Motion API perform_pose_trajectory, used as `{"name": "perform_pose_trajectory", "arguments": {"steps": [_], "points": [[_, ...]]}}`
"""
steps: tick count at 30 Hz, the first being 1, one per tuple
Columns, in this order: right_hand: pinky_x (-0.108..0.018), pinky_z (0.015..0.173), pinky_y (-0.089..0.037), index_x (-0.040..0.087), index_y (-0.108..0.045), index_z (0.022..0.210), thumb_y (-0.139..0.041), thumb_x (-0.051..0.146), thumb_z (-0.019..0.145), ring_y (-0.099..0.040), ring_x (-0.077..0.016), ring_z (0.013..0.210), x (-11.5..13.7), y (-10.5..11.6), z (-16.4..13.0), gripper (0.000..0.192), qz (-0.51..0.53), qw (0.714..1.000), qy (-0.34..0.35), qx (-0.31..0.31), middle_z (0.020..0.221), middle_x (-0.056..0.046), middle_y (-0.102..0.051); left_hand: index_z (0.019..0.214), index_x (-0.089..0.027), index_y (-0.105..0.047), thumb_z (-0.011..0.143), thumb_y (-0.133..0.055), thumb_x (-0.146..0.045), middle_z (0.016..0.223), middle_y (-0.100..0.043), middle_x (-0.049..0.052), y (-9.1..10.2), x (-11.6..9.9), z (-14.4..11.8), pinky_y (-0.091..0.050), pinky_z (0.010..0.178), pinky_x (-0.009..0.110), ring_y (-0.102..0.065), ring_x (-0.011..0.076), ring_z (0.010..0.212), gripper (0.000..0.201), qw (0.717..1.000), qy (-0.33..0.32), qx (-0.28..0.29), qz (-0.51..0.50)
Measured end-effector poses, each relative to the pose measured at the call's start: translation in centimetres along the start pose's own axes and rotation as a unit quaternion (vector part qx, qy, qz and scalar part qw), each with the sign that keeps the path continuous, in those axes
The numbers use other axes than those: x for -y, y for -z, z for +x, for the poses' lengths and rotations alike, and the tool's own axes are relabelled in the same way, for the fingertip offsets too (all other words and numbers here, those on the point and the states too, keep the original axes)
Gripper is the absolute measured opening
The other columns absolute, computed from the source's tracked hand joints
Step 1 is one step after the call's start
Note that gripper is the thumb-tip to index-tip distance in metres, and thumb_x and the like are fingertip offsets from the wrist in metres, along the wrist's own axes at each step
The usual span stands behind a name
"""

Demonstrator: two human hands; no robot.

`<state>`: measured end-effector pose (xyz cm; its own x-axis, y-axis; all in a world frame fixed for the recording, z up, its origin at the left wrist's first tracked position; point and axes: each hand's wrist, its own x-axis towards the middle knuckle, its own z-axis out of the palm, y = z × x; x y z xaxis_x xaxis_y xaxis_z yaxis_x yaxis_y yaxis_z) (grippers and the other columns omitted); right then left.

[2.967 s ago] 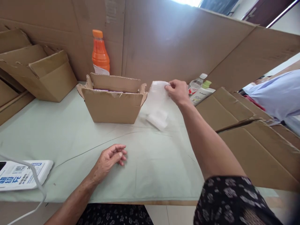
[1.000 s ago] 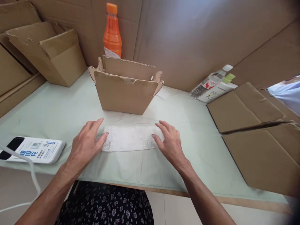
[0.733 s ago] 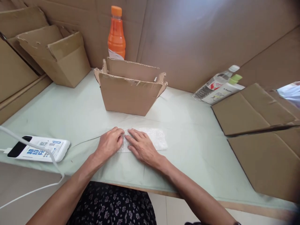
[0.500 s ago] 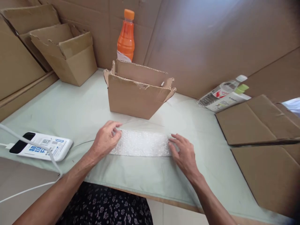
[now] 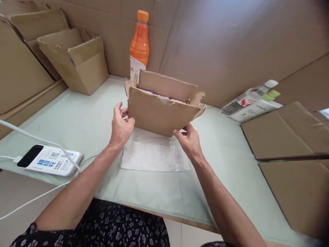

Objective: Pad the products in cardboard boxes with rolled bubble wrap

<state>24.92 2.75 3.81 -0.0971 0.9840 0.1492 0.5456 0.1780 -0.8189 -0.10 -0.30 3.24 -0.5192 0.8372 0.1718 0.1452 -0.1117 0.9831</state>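
Both our hands came off the bubble wrap sheet (image 5: 155,157), which half a second ago they were pressing flat at its two ends. Now the left hand (image 5: 121,124) grips the left side of the open cardboard box (image 5: 161,111) and the right hand (image 5: 189,140) its lower right edge. The box, earlier flat on the table behind the sheet, is now tilted and closer to us, its near edge over the sheet's far edge.

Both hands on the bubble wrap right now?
No. The left hand and right hand grip the open cardboard box; the bubble wrap lies untouched.
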Motion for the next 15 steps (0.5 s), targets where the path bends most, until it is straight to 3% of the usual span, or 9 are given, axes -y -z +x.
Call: {"name": "perform_pose_trajectory", "arguments": {"steps": [3,5,7,9,10,12,14,15], "points": [[-0.048,0.094,-0.054,0.020,-0.059,0.124,-0.059,0.040,0.082,-0.064,-0.0291,0.116,-0.8,2.0,-2.4,0.046,-0.025,0.999,0.023,-0.024,0.125,-0.013,-0.069,0.147,-0.018,-0.036,0.079,-0.061,-0.015,0.136,-0.061,0.015,0.6,-0.2,-2.6,-0.049,0.108,0.047,-0.059,0.0267,0.130,0.073,0.999,-0.028,0.033,0.027],[-0.050,0.097,-0.053,0.022,-0.055,0.133,-0.058,0.039,0.086,-0.063,-0.0289,0.120,-0.9,2.7,-3.8,0.051,-0.063,0.994,0.039,-0.077,0.136,-0.014,-0.063,0.147,-0.020,-0.039,0.082,-0.061,-0.017,0.136,-0.061,0.014,1.8,-0.4,-4.7,-0.048,0.109,0.049,-0.059,0.0273,0.128,0.069,0.993,-0.057,0.037,0.097],[-0.051,0.099,-0.051,0.022,-0.053,0.137,-0.056,0.035,0.090,-0.063,-0.0283,0.119,-0.7,2.6,-5.2,0.048,-0.109,0.980,0.067,-0.153,0.137,-0.015,-0.061,0.140,-0.021,-0.049,0.085,-0.059,-0.018,0.130,-0.064,0.012,3.1,-0.4,-6.7,-0.049,0.106,0.048,-0.060,0.0272,0.123,0.056,0.975,-0.108,0.059,0.183],[-0.051,0.103,-0.048,0.022,-0.054,0.136,-0.052,0.031,0.095,-0.063,-0.0279,0.117,0.0,1.3,-6.9,0.042,-0.145,0.964,0.116,-0.191,0.130,-0.015,-0.064,0.128,-0.021,-0.059,0.087,-0.055,-0.018,0.119,-0.069,0.010,4.3,0.0,-8.4,-0.050,0.100,0.047,-0.062,0.0272,0.113,0.041,0.943,-0.162,0.131,0.258],[-0.051,0.103,-0.048,0.022,-0.055,0.135,-0.051,0.029,0.096,-0.063,-0.0279,0.116,0.4,0.3,-7.8,0.040,-0.160,0.961,0.151,-0.168,0.127,-0.014,-0.066,0.121,-0.020,-0.063,0.088,-0.054,-0.018,0.114,-0.070,0.009,4.6,0.3,-9.0,-0.051,0.097,0.047,-0.062,0.0277,0.109,0.034,0.922,-0.183,0.178,0.293],[-0.049,0.100,-0.049,0.023,-0.057,0.135,-0.050,0.026,0.097,-0.063,-0.0283,0.118,0.9,-1.9,-9.2,0.039,-0.192,0.955,0.221,-0.036,0.129,-0.014,-0.067,0.109,-0.020,-0.068,0.088,-0.054,-0.016,0.109,-0.071,0.010,5.0,1.0,-9.8,-0.050,0.091,0.047,-0.060,0.0293,0.103,0.026,0.875,-0.200,0.260,0.356],[-0.049,0.099,-0.049,0.023,-0.060,0.135,-0.049,0.026,0.097,-0.061,-0.0293,0.122,0.7,-3.2,-9.9,0.039,-0.229,0.930,0.261,0.121,0.138,-0.014,-0.063,0.102,-0.019,-0.070,0.088,-0.054,-0.016,0.108,-0.069,0.011,5.1,1.6,-10.0,-0.049,0.088,0.047,-0.058,0.0307,0.101,0.022,0.839,-0.204,0.300,0.406],[-0.050,0.101,-0.048,0.023,-0.062,0.134,-0.049,0.027,0.098,-0.059,-0.0300,0.126,0.2,-3.3,-10.0,0.038,-0.248,0.917,0.261,0.169,0.142,-0.013,-0.061,0.100,-0.018,-0.071,0.088,-0.055,-0.016,0.109,-0.069,0.012,5.0,1.7,-10.0,-0.048,0.087,0.047,-0.058,0.0310,0.101,0.020,0.827,-0.206,0.308,0.422]]}}
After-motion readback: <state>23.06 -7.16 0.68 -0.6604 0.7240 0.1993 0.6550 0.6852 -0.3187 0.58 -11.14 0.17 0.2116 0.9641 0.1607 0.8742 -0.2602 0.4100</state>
